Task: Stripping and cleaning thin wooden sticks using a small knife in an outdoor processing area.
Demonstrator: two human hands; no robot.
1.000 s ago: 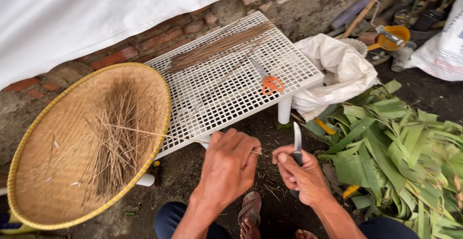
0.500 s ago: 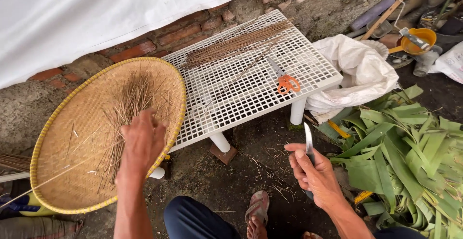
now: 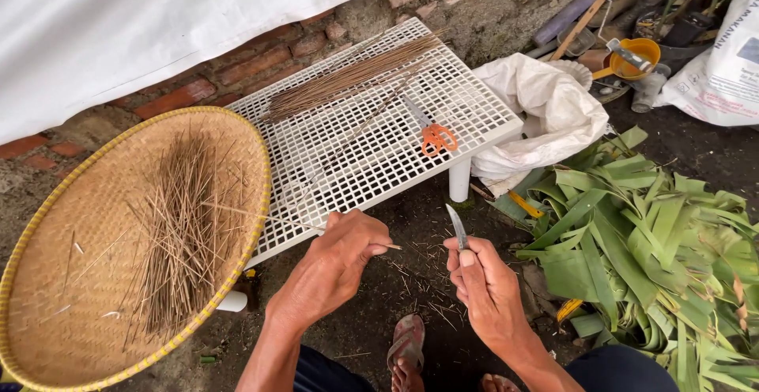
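My left hand [image 3: 336, 264] pinches a thin stick [image 3: 261, 215] that runs left from my fingers over the rim of the round woven tray [image 3: 75, 281]; its tip pokes out to the right of my thumb. My right hand [image 3: 484, 285] grips a small knife [image 3: 457, 227], blade pointing up, a short way right of the stick's tip. A loose heap of cut sticks [image 3: 178, 234] lies in the woven tray. A bundle of long sticks [image 3: 348, 77] rests on the white grid table [image 3: 490, 111].
Orange-handled scissors [image 3: 431, 132] lie on the white grid table. A white sack [image 3: 549, 107] sits to its right. Green leaves [image 3: 664, 242] are piled at right. A brick wall and white sheet stand behind. My sandalled foot [image 3: 405, 352] is below.
My left hand has come back from the woven tray to the middle, now holding a thin stick. My right hand with the knife has stayed roughly in place.
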